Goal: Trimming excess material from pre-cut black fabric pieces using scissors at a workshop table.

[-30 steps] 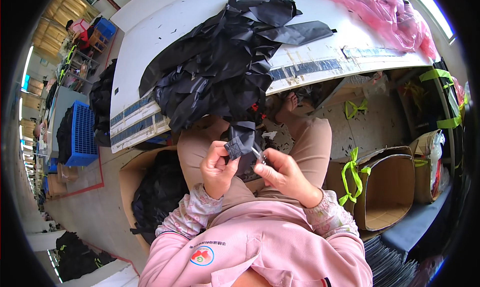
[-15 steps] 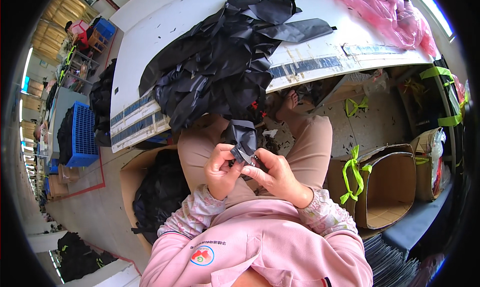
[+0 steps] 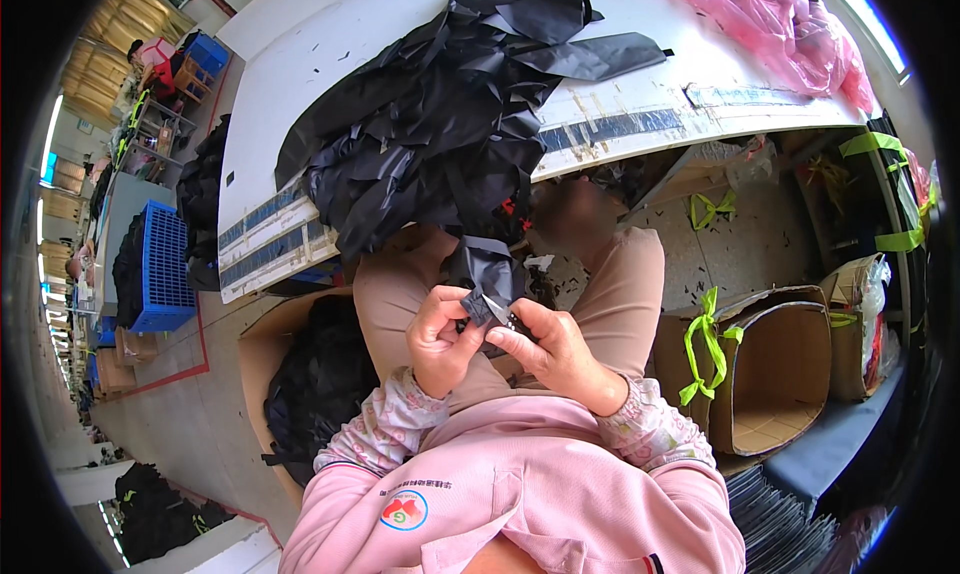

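Observation:
Above my lap, my left hand [image 3: 440, 344] is closed in a pinch on the edge of a black fabric piece [image 3: 487, 264]. The rest of that piece hangs between my knees, below the table edge. Thread snips [image 3: 497, 312] with a pointed silver blade are held in my closed right hand [image 3: 560, 359], the blade at the edge of the fabric by my left fingertips. My fingers partly hide the snips' handle. Just beyond my hands, a large heap of black fabric pieces [image 3: 430, 144] lies on the white table and droops over its front edge.
The white table [image 3: 265, 134] spans the space ahead, with pink plastic sheeting [image 3: 770, 24] at its far right. A cardboard box [image 3: 262, 374] of black material stands at my left. At my right is an open cardboard box [image 3: 775, 429] beside a yellow-green tie [image 3: 708, 359].
The silver blade has turned slightly and shows more clearly beside the fabric edge. Both hands stay in almost the same place.

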### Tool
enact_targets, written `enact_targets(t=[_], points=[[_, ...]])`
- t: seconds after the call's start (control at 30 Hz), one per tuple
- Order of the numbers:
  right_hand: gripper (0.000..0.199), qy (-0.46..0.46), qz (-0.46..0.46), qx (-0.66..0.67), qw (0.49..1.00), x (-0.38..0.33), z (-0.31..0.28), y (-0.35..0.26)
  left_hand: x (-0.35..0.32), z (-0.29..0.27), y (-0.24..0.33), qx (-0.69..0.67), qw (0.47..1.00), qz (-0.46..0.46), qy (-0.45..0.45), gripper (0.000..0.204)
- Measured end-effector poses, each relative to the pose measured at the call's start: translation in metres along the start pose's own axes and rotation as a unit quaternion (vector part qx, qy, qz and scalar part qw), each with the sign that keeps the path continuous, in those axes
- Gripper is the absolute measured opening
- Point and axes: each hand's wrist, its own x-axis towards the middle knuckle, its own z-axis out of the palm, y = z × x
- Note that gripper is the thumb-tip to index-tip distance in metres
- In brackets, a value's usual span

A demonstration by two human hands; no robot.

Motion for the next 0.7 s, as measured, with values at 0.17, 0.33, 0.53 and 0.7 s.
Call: enact_targets(t=[0.17, 0.33, 0.53, 0.7], points=[[0.029, -0.004, 0.002, -0.015, 1.0, 0.0007, -0.0008, 0.0019, 0.001, -0.001, -0.0007, -0.01, 0.999, 0.02, -0.034, 0.016], [0.028, 0.001, -0.006, -0.02, 1.0, -0.0006, -0.0012, 0.0016, 0.0008, -0.0011, 0.0008, -0.015, 0.999, 0.018, -0.038, 0.017], [0.034, 0.01, 0.013, -0.001, 1.0, -0.0018, 0.0021, -0.0008, -0.0001, -0.0008, 0.0015, 0.016, 0.999, 0.025, -0.031, 0.015], [0.036, 0.017, 0.003, 0.002, 1.0, -0.003, 0.0066, 0.0049, 0.0003, 0.0004, -0.0023, 0.002, 1.0, 0.005, 0.018, 0.014]])
